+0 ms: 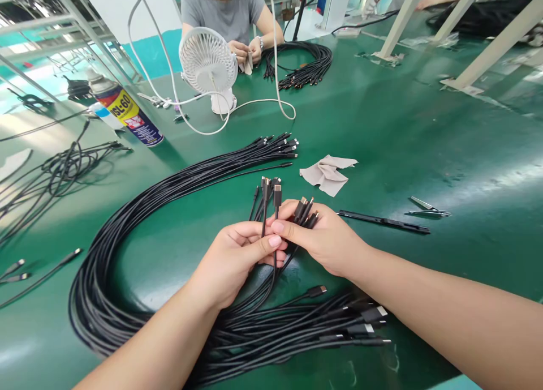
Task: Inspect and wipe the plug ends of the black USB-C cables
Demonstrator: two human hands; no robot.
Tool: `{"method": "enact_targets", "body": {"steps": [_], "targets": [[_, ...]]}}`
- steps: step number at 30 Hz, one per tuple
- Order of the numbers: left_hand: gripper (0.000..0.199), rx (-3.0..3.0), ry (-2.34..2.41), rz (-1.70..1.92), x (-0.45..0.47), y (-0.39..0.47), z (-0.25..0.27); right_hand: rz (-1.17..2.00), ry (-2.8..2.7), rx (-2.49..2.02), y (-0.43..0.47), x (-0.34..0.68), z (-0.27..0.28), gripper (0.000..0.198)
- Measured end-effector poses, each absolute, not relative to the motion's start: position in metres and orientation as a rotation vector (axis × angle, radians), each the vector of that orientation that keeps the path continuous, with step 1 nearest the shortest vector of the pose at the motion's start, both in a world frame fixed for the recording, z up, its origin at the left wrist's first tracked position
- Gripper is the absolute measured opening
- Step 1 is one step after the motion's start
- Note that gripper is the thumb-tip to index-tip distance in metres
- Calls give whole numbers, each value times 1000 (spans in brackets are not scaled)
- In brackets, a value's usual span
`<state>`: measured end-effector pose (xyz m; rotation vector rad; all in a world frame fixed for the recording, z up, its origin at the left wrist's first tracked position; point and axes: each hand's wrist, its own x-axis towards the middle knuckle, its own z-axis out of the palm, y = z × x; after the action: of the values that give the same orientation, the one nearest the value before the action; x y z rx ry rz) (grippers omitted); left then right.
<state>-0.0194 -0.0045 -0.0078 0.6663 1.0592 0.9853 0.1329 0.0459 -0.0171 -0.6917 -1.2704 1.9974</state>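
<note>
Both hands meet over the green table, each closed on black USB cables. Between finger and thumb, my left hand (237, 254) grips several cables whose plugs point up. One upright cable with a USB-C plug (277, 195) stands where the two thumbs nearly touch. My right hand (324, 234) holds more cable ends (304, 209), their plugs showing above its fingers. Below the hands lies a large curved bundle of black cables (95, 277); its far ends (280, 146) rest past my left hand and its near ends (369, 322) fan out under my right forearm.
A cloth scrap (328, 172), tweezers (428, 209) and a thin black tool (384, 221) lie to the right. At the left stand a spray can (127, 112) and loose cables (63, 169). Beyond a white fan (207, 61), a person (223, 16) works beside another cable coil (309, 61).
</note>
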Motion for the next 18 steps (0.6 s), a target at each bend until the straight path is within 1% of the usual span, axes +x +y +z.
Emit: {"method": "enact_targets", "body": {"steps": [5,12,18], "targets": [[16,726,1100,1023,-19,-4,-9,1921,-1241,-741,43,133,-18,33],[22,718,1145,986,-20,-5,-8,1983,-1196,-759,44,134,-19,35],[29,736,1172,978,-19,-5,-8,1945,-1256,-772,44,134,-19,33]]}}
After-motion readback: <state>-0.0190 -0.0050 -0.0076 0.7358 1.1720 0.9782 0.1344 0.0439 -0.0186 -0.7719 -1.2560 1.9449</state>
